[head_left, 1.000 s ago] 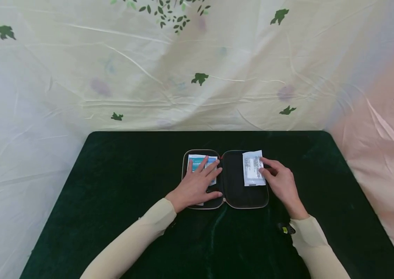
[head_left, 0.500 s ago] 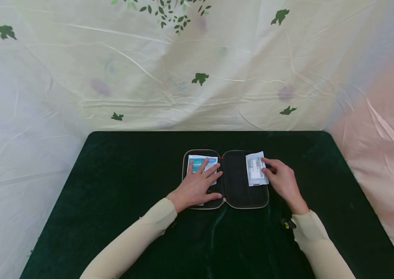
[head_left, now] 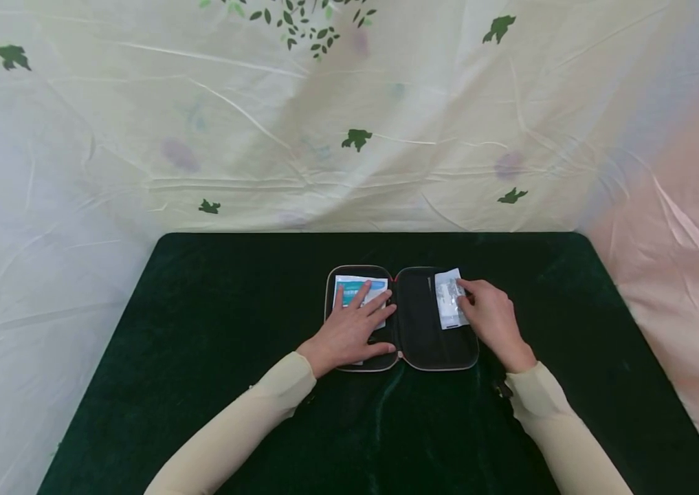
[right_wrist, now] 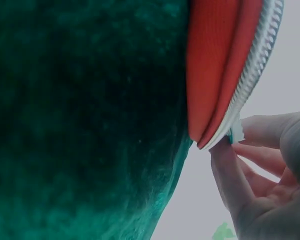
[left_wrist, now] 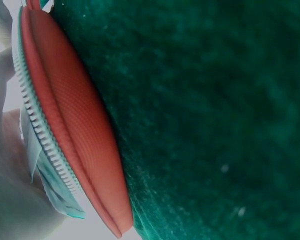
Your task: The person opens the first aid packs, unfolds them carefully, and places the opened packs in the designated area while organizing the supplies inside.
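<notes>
A zippered case [head_left: 426, 350], black inside and red outside, lies unfolded on the dark green table. My left hand [head_left: 352, 330] rests with spread fingers over its left half, on top of a white and teal packet [head_left: 349, 289]. Part of another pale packet shows under the left palm, mostly hidden. Between thumb and forefinger, my right hand [head_left: 494, 313] pinches the right edge of a white printed packet [head_left: 448, 299] above the case's right half. In the right wrist view, the pinching fingertips [right_wrist: 255, 131] sit just beyond the zipper [right_wrist: 255, 65].
Dark green velvety cloth [head_left: 231, 295] covers the table around the case. A pale curtain [head_left: 250, 124] with green bird prints hangs behind the table's far edge and along both sides.
The right hand drew the white packet slightly right, then brought it back left and tilted it a little. The left hand has stayed in place on the case.
</notes>
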{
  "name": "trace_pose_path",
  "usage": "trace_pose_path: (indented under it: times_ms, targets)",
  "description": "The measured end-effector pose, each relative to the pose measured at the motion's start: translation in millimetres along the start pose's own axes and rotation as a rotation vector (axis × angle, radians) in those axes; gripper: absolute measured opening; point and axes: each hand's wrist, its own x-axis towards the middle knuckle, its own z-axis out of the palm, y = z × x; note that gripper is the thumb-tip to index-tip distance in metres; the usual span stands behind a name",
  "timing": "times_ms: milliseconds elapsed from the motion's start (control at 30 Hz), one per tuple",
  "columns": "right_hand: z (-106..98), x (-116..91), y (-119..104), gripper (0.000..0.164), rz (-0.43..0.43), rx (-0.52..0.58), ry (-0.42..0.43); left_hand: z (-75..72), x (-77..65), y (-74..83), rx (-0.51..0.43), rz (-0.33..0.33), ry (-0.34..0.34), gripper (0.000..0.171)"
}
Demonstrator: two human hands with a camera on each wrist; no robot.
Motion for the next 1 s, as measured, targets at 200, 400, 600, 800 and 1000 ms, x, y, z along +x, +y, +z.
trace_pose_path:
  times_ms: [200,400,600,800,1000]
  targets:
    - [3,0,-2,0.036,-0.003,-0.020,0.022,0.2,0.4,1.2,-0.006,0.000,0.000,0.079]
    - [7,-1,-3,0.035,-0.015,-0.040,0.017,1.1,0.1,1.4,-0.013,-0.001,-0.004,0.080]
    - [10,0,-5,0.037,-0.034,-0.031,-0.013,2.3,1.5,0.7,-0.013,-0.006,0.001,0.079]
    - [12,3,-7,0.036,-0.035,-0.039,-0.037,3.2,2.2,0.6,-0.018,-0.007,-0.003,0.079]
    - [16,5,-10,0.035,-0.047,-0.039,-0.078,2.7,1.5,0.6,-0.025,-0.011,-0.004,0.079]
